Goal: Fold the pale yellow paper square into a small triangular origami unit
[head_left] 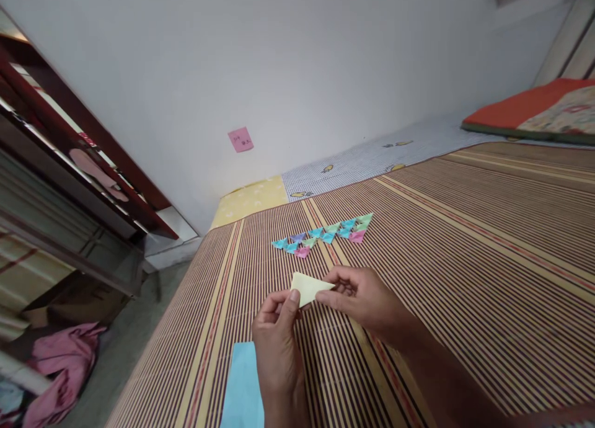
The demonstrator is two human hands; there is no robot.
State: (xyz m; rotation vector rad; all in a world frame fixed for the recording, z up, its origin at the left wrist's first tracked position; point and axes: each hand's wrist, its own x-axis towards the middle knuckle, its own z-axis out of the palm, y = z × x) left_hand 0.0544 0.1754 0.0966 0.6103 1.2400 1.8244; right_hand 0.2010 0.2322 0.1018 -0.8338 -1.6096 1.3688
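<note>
Between my two hands, above the striped mat, is a pale yellow piece of paper [307,288] folded into a triangle. My left hand [279,322] pinches its lower left edge, thumb on top. At the pointed right corner, my right hand [357,291] grips the paper between thumb and fingers. Beyond the hands lies a row of small folded paper triangles [329,237] in blue, green, pink and purple. A light blue sheet of paper [242,384] lies on the mat, partly covered by my left wrist and forearm.
The striped mat [441,242] covers the bed, with a patterned sheet [344,163] along the wall. A pink sticky note [240,139] is on the wall. An orange-edged folded quilt [515,108] sits at far right. At left, pink cloth [67,366] lies on the floor.
</note>
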